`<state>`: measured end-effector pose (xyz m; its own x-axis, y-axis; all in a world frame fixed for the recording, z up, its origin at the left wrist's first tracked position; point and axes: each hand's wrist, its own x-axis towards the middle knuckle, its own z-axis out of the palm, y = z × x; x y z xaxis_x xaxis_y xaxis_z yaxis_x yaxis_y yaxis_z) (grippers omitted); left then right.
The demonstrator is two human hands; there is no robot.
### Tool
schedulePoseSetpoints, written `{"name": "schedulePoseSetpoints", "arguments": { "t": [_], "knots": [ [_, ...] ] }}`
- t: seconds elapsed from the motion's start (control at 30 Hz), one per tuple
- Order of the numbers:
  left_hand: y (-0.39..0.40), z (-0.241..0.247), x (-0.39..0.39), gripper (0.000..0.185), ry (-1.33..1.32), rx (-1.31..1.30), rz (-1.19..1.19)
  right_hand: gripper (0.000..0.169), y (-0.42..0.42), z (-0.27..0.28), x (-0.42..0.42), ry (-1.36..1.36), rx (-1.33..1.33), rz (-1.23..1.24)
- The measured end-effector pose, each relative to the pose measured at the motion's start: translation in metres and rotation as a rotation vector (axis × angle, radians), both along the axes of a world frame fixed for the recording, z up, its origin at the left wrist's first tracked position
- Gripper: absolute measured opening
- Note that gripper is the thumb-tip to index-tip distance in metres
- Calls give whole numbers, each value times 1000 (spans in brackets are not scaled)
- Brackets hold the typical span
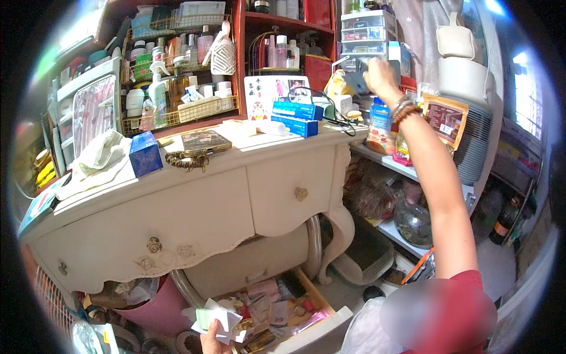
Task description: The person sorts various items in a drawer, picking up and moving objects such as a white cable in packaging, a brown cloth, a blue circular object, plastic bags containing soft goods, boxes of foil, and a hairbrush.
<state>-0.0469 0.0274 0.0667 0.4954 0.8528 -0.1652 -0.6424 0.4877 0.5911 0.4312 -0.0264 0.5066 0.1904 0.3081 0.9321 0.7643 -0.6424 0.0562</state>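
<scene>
At the bottom, my left hand (214,338) grips a bunch of folded papers (223,321), white with a pale green piece on top. Behind it lies an open drawer (338,321) filled with small packets and papers, including a pink plastic packet (311,319). My right arm reaches far to the upper right, a beaded bracelet on its wrist. There my right hand (381,79), blurred, has its fingers on a dark grey flat object (393,68) in front of a clear drawer unit (365,33). Just below that wrist stands a blue-capped jar (379,124).
On the white dresser (292,163) are blue boxes (294,126), a black cable (349,126), a dark flat case (206,142) and a white cloth (99,157). Wire baskets (181,110) hold bottles. Below are a pink bin (154,309) and a glass bowl (413,223) on a shelf.
</scene>
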Motion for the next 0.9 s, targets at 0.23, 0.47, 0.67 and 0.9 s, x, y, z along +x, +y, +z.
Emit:
{"name": "schedulePoseSetpoints", "arguments": {
  "t": [0.23, 0.47, 0.67, 0.9],
  "knots": [
    [6, -18, 4, 44, 43, 28, 63, 24, 43, -42, 54, 150, -87, -47],
    [6, -20, -2, 39, 107, 32, 242, 15, 105, -69, 99, -42, -52, 99],
    [11, -15, 13, 38, 82, 74, 266, 17, 95, -72, 121, 233, -80, 259],
    [-6, 92, -35, 50, 102, 452, 588, 30, 87, -83, 103, 221, 40, 416]
  ]
}}
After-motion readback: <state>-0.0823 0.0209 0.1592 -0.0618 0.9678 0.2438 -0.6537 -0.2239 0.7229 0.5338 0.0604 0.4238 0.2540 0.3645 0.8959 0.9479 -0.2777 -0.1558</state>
